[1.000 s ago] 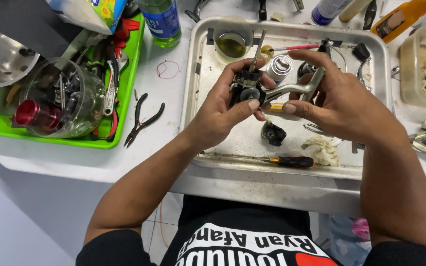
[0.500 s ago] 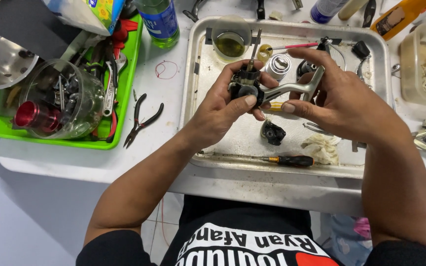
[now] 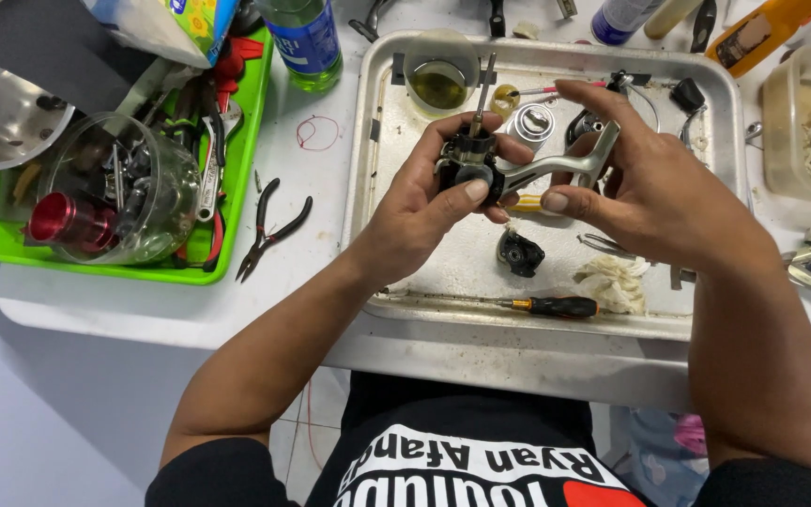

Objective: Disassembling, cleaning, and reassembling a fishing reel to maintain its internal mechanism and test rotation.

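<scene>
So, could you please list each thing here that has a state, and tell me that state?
Reel body: held above the tray, shaft upright.
Left hand: gripping the reel body.
Right hand: pinching the reel's metal arm.
Screwdriver: lying flat in the tray.
Pliers: lying on the table, handles apart.
Cup: upright, holding yellowish liquid.

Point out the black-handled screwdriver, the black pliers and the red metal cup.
Black-handled screwdriver (image 3: 556, 306): head view, on its handle.
Black pliers (image 3: 269, 233): head view, near the pivot.
Red metal cup (image 3: 63, 218): head view, on its side wall.
</scene>
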